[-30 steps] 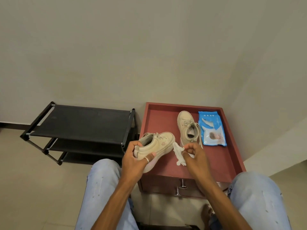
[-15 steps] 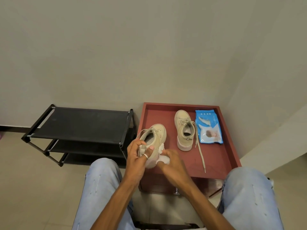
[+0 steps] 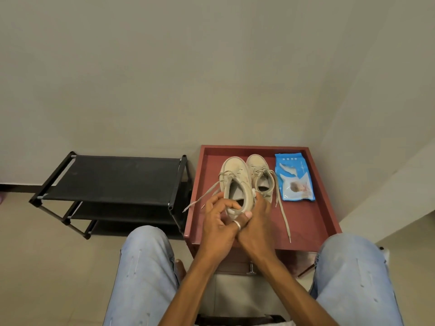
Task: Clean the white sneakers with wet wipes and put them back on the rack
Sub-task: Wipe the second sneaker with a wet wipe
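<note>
Presently, a cream-white lace-up sneaker (image 3: 236, 182) is held just above the front left part of a dark red wooden cabinet top (image 3: 326, 215), with its toe pointed away toward the wall and its opening turned up to the camera. Its heel is gripped by the left hand (image 3: 217, 223): the fingers are curled over the heel's left edge and into the opening, and the thumb, on which a silver ring (image 3: 237, 225) is worn, is laid across the back of the heel. The right hand (image 3: 255, 229) is pressed against the sneaker's right side, and a crumpled white wet wipe (image 3: 253, 192) is pinched there under its curled fingers; only a small scrap of the wipe can be seen.

A second cream-white sneaker (image 3: 262, 175) is stood on the cabinet top just beside the held one and is partly hidden by it. One loose lace (image 3: 285, 220) is trailed from it toward the front edge. A blue plastic pack of wet wipes (image 3: 294, 180) is laid flat near the right rim. A black three-tier shoe rack (image 3: 113, 177) is set on the floor left of the cabinet, against the wall. Knees in pale blue jeans (image 3: 146, 274) are seen at either side.
</note>
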Demonstrator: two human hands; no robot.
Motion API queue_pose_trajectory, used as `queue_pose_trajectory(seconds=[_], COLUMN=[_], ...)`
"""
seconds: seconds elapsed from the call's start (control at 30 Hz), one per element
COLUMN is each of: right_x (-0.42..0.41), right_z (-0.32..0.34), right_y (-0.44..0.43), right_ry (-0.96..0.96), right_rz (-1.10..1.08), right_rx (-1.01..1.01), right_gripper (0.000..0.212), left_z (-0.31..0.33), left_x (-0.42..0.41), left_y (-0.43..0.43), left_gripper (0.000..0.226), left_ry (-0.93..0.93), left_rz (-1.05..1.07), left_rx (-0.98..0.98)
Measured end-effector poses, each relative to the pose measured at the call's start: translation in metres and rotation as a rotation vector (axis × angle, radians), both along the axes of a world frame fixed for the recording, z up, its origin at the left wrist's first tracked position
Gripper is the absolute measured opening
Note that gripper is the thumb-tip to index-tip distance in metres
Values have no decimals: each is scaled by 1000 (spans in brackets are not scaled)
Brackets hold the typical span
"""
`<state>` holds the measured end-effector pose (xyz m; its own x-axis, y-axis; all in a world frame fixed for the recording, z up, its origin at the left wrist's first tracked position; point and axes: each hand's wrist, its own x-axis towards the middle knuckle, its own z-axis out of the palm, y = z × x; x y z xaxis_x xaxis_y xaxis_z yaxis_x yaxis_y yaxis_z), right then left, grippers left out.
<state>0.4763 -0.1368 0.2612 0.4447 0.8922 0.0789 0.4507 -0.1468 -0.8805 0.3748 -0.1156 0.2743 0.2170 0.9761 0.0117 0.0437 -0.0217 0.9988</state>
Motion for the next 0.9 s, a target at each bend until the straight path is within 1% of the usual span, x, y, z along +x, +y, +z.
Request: queue_pose_trajectory(seconds=[0.1,0.17,0.23,0.27,0.3,0.37,0.43,0.47,0.53,0.6,0.67,0.73,0.77,0.83,0.9], right_x=[11,24,37,43,48,56,61,64,69,73,76,76,76,76,77], right_z=[5,12,23,26,28,34,39,42,46,48,46,44,45,46,47], right_y=[1,4,6,6,6,4,3,3,2,1,1,3,3,3,3], right_ry=[-36,8,156,244,305,357,426,473,564,621,655,664,662,660,658], right_rz=[-56,-58,-34,-11,14,42,68,79,106,132,159,179,181,175,163], right_rx=[60,55,79,88,90,87,116,140,195,233,241,241,241,239,231], right_gripper=[81,72,57,51,47,46,48,48,46,46,49,51,51,47,42], left_z=[7,13,21,23,24,23,20,20,18,14,13,12,12,14,16], left_x=[5,4,-1,-5,-10,-21,-29,-32,-34,-33,-29,-23,-22,-23,-31], left_y=[-3,-3,-2,0,3,11,21,25,32,36,41,44,47,54,59], left_gripper=[24,33,41,45,52,75,101,111,126,135,134,124,116,88,53], left_ry=[46,58,85,109,139,265,394,411,378,316,245,192,172,183,315], left_rz=[-67,-92,-50,3,54,118,135,139,134,90,58,59,59,35,36], left_rx=[24,73,120,140,153,149,60,-16,-154,-211,-223,-223,-231,-239,-205])
